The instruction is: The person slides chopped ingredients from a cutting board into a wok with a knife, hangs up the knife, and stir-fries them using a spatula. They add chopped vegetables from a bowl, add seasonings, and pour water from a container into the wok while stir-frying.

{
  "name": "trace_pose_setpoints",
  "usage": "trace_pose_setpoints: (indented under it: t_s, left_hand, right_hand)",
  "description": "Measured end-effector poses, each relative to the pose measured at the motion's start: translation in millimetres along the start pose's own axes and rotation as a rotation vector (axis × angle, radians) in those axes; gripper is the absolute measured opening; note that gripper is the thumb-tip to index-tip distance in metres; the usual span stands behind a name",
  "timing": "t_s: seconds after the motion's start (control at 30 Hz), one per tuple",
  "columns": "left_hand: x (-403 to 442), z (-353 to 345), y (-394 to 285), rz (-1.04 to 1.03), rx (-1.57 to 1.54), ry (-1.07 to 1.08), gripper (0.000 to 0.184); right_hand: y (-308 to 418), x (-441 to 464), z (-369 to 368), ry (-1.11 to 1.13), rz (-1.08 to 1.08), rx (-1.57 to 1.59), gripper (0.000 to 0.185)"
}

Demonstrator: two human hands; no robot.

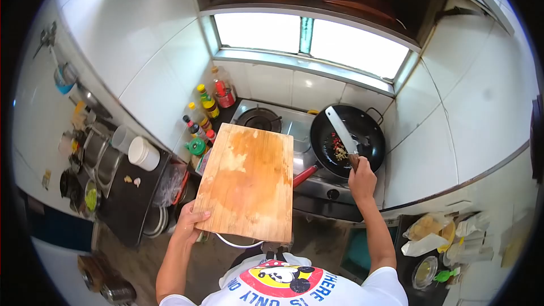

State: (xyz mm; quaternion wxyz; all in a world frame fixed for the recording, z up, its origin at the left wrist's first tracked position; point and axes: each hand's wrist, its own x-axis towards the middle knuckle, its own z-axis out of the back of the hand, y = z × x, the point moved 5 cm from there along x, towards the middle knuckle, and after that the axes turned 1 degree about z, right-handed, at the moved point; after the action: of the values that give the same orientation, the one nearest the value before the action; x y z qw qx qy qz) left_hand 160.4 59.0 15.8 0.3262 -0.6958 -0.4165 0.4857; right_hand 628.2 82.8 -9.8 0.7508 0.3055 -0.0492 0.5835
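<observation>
Cutting board (246, 184) hangs left of the wok (369, 136), clasped in my left grip (190, 220), while my right grip (361, 181) holds a blade (340, 127) over the wok's chopped bits (340, 149); from here I judge the tipping-in done, the next move calling for setting both down.

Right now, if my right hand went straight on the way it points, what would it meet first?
Beyond the knife it holds, your right hand would probably meet the black wok first, towards its right side; the hand's height above the rim is hard to judge from this view.
</observation>
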Motion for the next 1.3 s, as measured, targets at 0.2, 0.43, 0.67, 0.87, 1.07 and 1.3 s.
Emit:
trace_pose_setpoints:
  t_s: [0.2, 0.43, 0.67, 0.87, 1.07, 1.3]
  left_hand:
    - [-48.3, 35.4, 22.2, -0.057, -0.062, -0.094, 0.058]
    - [-94.7, 90.8, 26.6, -0.109, -0.145, -0.130, 0.048]
    - [-198.1, 205.3, 50.9, -0.139, -0.207, -0.246, 0.046]
    - [-310.0, 319.4, 59.1, -0.221, -0.262, -0.437, 0.049]
    - [-405.6, 390.4, 87.6, -0.309, -0.411, -0.698, 0.053]
    - [-476.4, 437.0, 111.1, -0.553, -0.573, -0.985, 0.055]
  right_hand:
    - [39.1, -4.7, 34.9, -0.238, 0.144, 0.172, 0.026]
    - [-12.3, -39.3, -61.0, 0.157, -0.703, 0.916, 0.013]
    - [217.7, -115.1, -32.2, 0.037, 0.159, 0.414, 0.023]
    - [420.3, -217.5, -40.7, -0.006, 0.695, 0.179, 0.026]
    - [530.9, -264.6, -67.7, 0.185, 0.735, 0.489, 0.025]
    - [640.4, -176.7, -127.0, 0.229, 0.457, 1.054, 0.016]
